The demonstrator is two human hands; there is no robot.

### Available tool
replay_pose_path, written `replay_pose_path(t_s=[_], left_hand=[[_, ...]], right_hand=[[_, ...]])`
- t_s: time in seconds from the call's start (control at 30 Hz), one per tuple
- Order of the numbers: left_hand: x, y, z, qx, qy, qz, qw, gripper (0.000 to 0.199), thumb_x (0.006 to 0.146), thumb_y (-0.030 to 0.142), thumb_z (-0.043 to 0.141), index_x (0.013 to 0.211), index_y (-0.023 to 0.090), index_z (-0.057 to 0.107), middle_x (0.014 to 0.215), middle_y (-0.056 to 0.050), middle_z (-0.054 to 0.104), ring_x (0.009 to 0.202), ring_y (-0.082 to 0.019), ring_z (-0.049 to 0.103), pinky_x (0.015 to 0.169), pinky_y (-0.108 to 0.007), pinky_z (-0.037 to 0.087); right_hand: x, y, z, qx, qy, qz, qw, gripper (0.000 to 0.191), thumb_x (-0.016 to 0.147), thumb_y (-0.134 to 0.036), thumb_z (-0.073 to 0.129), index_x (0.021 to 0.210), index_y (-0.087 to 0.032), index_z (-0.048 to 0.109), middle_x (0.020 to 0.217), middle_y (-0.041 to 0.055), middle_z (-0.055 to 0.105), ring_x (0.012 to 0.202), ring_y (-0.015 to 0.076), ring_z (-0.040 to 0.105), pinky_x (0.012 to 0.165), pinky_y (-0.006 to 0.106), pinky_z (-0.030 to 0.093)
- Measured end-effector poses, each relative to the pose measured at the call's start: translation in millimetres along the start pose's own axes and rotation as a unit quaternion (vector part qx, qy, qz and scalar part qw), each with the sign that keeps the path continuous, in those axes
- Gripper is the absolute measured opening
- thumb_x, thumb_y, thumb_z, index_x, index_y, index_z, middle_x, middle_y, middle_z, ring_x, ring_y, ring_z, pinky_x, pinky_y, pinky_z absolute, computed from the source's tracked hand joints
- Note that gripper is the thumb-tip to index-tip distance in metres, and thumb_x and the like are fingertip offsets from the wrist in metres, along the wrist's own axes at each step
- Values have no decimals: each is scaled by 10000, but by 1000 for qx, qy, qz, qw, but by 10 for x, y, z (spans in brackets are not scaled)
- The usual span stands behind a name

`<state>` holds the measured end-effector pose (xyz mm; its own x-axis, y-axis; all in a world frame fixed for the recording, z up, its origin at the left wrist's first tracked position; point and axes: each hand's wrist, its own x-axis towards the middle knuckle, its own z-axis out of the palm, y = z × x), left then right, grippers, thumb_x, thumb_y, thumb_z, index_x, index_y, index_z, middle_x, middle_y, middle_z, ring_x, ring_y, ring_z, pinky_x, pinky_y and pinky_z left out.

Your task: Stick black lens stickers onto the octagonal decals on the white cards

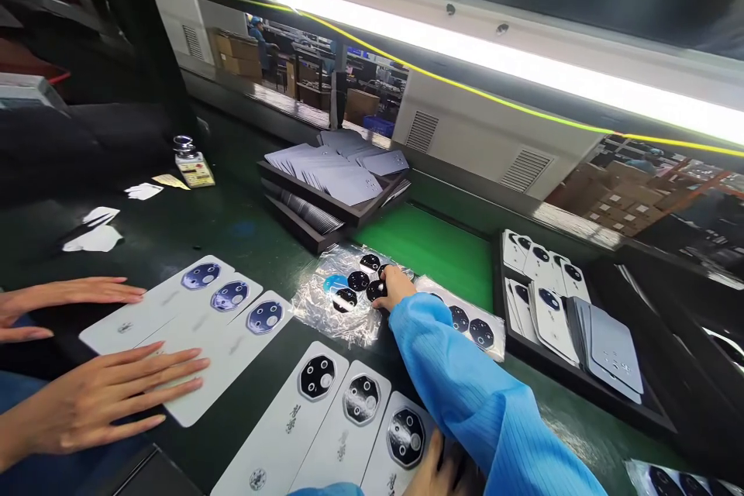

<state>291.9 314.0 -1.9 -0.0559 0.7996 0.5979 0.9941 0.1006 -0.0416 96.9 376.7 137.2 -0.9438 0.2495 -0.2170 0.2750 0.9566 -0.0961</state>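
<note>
My right hand (pixel 397 288), in a blue sleeve, reaches to a clear plastic sheet (pixel 314 308). Its thumb and finger close around a black camera lens cover (pixel 377 291); several similar covers lie beside it. At the bottom edge, my left hand (pixel 437 471) rests by the right side of a white phone back panel (pixel 388 473), fingers apart and partly cut off. Two more panels lie alongside in a row, each with a black octagonal lens cover (pixel 317 377) at its top.
A co-worker's hands (pixel 110 399) lie flat over three white panels (pixel 203 356) on the left. Stacked trays (pixel 314 190) of grey panels stand behind. At right, a black tray (pixel 587 380) holds panels. A small bottle (pixel 194 163) stands far left; a lamp (pixel 494 46) hangs overhead.
</note>
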Motion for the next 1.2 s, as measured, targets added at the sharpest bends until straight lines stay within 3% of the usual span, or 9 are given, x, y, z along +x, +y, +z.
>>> replay_pose_path(t_s=[0.2, 0.37, 0.43, 0.63, 0.73, 0.87, 0.97, 1.1, 1.2], left_hand=[[-74, -65, -11, 28, 22, 24, 999, 405, 885, 136, 599, 1247, 316, 579, 1170, -6, 663, 1031, -225, 601, 982, -450, 460], [-53, -224, -295, 19, 169, 7, 985, 236, 933, 233, 538, 1137, 256, 653, 962, -10, 691, 970, -215, 579, 949, -430, 411], [-33, -283, -456, -11, 194, -5, 981, 180, 944, 242, 530, 1028, 228, 689, 932, -3, 692, 993, -208, 570, 986, -431, 372], [-220, -513, -863, -110, 145, 87, 979, 198, 993, 224, 480, 963, 268, 671, 1000, 81, 695, 1059, -99, 563, 1133, -325, 292], [-404, -678, -1013, -172, 144, 56, 973, 338, 1023, 171, 378, 822, 233, 643, 795, 99, 675, 935, -53, 613, 1180, -269, 232], [-548, -863, -1146, -150, 160, -32, 975, 349, 1008, 180, 398, 749, 189, 632, 683, 61, 659, 899, -93, 657, 1207, -336, 208], [-579, -933, -1170, -116, 154, -79, 978, 241, 979, 216, 471, 869, 164, 678, 800, 33, 725, 986, -124, 663, 1218, -379, 175], [-609, -943, -1123, -89, 150, -113, 978, 252, 989, 271, 460, 993, 156, 684, 970, 3, 754, 1085, -170, 639, 1219, -447, 152], [-637, -923, -1072, -86, 157, -117, 977, 239, 981, 275, 476, 1026, 160, 681, 1005, 16, 751, 1104, -176, 629, 1220, -464, 148]], right_hand=[[-71, -24, 26, -17, 0, -39, 999, 328, 845, -227, 707, 1135, -138, 582, 1299, 106, 503, 1093, 235, 544, 915, 406, 486], [-102, -24, -2, -27, -3, -61, 998, 319, 830, -271, 726, 1087, -130, 602, 1285, 120, 512, 1033, 211, 567, 898, 377, 494], [-130, -50, -41, -33, -1, -72, 997, 317, 823, -265, 728, 1076, -115, 609, 1272, 129, 515, 1033, 212, 567, 906, 373, 491], [-483, 5, -303, -39, 32, -103, 993, 335, 831, -190, 660, 1144, -83, 606, 1175, 148, 513, 1052, 245, 540, 924, 346, 477], [-908, 196, -364, -24, 71, -122, 990, 371, 811, -144, 645, 1170, -87, 576, 1107, 131, 517, 1014, 241, 533, 887, 348, 491], [-1567, 451, -144, 47, 175, -178, 967, 489, 727, -73, 626, 1189, -103, 470, 1052, 107, 525, 949, 229, 550, 809, 365, 546], [-1937, 513, 180, 92, 180, -165, 965, 524, 673, -34, 604, 1152, -161, 434, 1026, 73, 525, 923, 201, 578, 776, 319, 574], [-2162, 503, 568, 137, 176, -137, 965, 536, 653, -20, 561, 1147, -185, 435, 1009, 63, 529, 902, 188, 605, 731, 270, 588], [-2192, 527, 732, 152, 195, -113, 962, 515, 700, -39, 559, 1178, -183, 431, 1020, 72, 525, 913, 191, 614, 739, 266, 592]])
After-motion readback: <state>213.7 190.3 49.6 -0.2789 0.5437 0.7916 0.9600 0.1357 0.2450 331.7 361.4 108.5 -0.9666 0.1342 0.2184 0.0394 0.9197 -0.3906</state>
